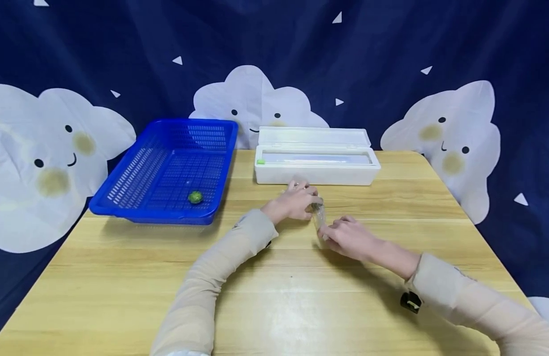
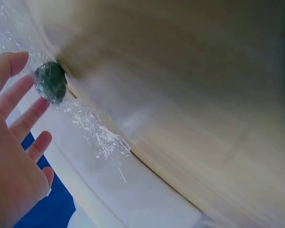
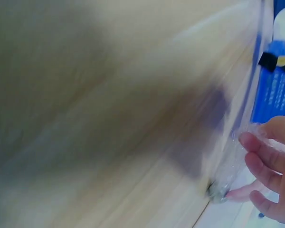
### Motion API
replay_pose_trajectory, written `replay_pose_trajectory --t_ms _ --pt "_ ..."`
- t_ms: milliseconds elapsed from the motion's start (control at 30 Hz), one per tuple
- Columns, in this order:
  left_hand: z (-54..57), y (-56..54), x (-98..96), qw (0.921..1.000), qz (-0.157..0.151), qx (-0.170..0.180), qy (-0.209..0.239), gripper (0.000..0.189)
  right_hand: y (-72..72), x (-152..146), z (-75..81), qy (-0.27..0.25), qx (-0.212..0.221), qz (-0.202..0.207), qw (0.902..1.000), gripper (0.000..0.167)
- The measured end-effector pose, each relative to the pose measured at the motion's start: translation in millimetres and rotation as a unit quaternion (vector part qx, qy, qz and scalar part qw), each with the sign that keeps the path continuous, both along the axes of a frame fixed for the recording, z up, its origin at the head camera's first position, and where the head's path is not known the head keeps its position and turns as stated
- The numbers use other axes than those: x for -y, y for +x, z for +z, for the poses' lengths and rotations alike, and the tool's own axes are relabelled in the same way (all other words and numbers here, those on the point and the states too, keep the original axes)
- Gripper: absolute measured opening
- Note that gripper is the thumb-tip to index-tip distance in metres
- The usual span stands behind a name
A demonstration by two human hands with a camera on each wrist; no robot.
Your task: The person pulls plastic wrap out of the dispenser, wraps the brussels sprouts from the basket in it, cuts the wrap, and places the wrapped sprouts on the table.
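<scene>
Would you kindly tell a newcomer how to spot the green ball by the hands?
Find the white box on the wooden table. Just in front, by the left hand, is the green ball in clear plastic; unlike its lookalike, it lies outside the blue basket.

Small roundish dark-green object [image 2: 51, 81] inside crinkled, shiny clear film [image 2: 103, 135], at the left hand's fingers [image 2: 32, 115].

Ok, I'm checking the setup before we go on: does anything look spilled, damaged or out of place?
Nothing stands out. The blue basket and white box stand upright; the clear film at the green item is crinkled, but that looks like ordinary wrapping.
</scene>
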State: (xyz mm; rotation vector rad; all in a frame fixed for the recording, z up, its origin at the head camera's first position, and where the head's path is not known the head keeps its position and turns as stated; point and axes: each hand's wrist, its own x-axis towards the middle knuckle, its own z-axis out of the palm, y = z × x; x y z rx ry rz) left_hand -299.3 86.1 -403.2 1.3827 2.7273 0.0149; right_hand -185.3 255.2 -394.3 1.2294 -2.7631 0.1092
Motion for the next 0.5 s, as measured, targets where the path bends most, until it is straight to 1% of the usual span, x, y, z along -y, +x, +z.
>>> replay_pose_trajectory --t_ms 167,300,333,400,467,500 --pt "1.0 10.2 5.6 0.9991 -0.043 0.001 -0.003 0.050 14.7 10 2.3 -0.035 0.042 0.017 0.9984 0.015" --pt "2.9 19.9 10.8 0.9978 -0.066 0.003 -0.004 0.048 24.1 15 6.4 -0.087 0.066 0.044 0.9931 0.012" --pt "3.1 22.1 11.8 0.9975 -0.070 0.004 -0.002 0.047 25.8 16 7.5 -0.101 0.073 0.051 0.9909 0.012" --pt "3.2 25.8 13.5 0.9970 -0.077 0.009 0.002 0.045 28.1 18 10.0 -0.131 0.100 0.058 0.9846 0.010" --pt "2.4 28.8 14.5 0.9967 -0.079 0.016 0.005 0.042 29.2 17 12.6 -0.161 0.140 0.053 0.9755 0.008" --pt "1.9 29.9 15.0 0.9967 -0.079 0.019 0.006 0.042 29.1 16 14.0 -0.177 0.164 0.045 0.9693 0.008"
